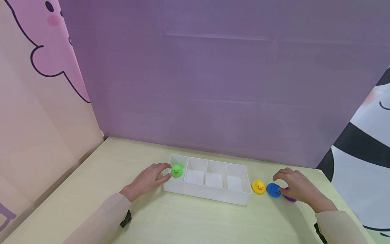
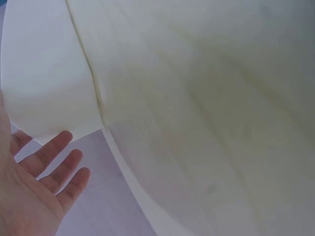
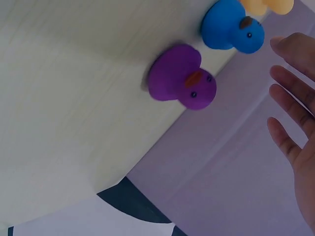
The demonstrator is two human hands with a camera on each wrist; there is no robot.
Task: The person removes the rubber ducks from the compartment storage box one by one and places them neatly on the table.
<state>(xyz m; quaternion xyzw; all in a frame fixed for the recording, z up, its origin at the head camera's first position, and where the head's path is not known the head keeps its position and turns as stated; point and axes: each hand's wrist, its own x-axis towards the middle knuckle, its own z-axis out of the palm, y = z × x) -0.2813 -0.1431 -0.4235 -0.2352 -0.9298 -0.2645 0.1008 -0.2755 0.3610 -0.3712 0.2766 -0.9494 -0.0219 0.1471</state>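
We find the green duck (image 1: 176,170) sitting in the leftmost of the four compartments of the white tray (image 1: 210,197), which stands near the back edge of the desk (image 1: 189,220). The other three compartments hold nothing. We judge the sorting one part done: one duck placed, three left.

The left hand (image 1: 149,179) lies at the tray's left end, fingers (image 2: 59,169) straight and spread, the tips just beside the green duck; we cannot tell whether they touch it.

Toward the desk's right edge, the yellow duck (image 1: 258,186), the blue duck (image 1: 273,189) and the purple duck (image 3: 183,78) stand in a row on the desk, just beside the tray's right end.

The right hand (image 1: 297,189) hovers over the blue and purple ducks. Its fingers (image 3: 290,98) are apart and relaxed, near both ducks and gripping neither.
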